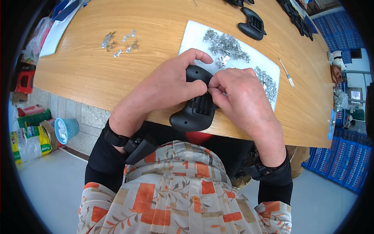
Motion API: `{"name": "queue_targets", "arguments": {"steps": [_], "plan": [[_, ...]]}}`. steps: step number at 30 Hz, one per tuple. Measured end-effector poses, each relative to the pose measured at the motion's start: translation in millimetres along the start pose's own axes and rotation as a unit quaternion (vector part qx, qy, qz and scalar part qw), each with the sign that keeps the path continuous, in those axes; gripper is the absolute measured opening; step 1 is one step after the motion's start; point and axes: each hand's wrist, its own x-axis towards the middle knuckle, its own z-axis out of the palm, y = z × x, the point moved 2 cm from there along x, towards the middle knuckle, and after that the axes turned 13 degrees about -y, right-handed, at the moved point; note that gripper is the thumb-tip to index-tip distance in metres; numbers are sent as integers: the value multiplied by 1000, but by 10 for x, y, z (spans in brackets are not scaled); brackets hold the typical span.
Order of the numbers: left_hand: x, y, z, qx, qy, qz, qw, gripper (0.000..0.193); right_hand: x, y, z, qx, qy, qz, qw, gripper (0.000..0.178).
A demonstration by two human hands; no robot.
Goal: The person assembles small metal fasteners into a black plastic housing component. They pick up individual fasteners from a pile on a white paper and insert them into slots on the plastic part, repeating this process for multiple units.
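Note:
A black game controller (187,118) is held at the table's near edge, its underside with the battery compartment (202,104) facing up. My left hand (167,82) grips it from the left, thumb laid across its middle and index finger curved over the far end. My right hand (242,90) is closed in a pinch at the compartment's far end, close to the left thumb tip. Whatever sits between those right fingertips is too hidden to name. Just beyond, small metal contact pieces (226,46) lie heaped on a white foam sheet (191,33), with another heap (265,82) partly behind my right hand.
Several loose metal pieces (117,54) lie on the wooden table (152,23) to the left. Another black controller (252,24) rests at the far right, and a thin screwdriver-like tool (287,73) lies right of the foam. A blue basket (66,130) stands on the floor.

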Motion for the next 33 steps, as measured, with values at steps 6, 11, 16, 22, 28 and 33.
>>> {"name": "queue_targets", "arguments": {"steps": [6,11,16,22,28,33], "plan": [[-3,-49,-35,-53,12,16,998,52,-118,78,-13,135,83,80,984,15],[-75,52,-43,-157,24,28,987,53,-239,137,145,396,130,114,902,22],[-121,65,78,-159,22,59,985,52,-294,112,251,645,43,118,754,23],[-150,123,143,-133,1,40,990,48,-346,145,246,646,57,117,752,19],[-97,37,209,-39,-2,59,997,46,-385,154,262,631,61,111,765,18],[-116,38,251,81,23,96,992,48,-401,112,180,576,61,119,806,19]]}}
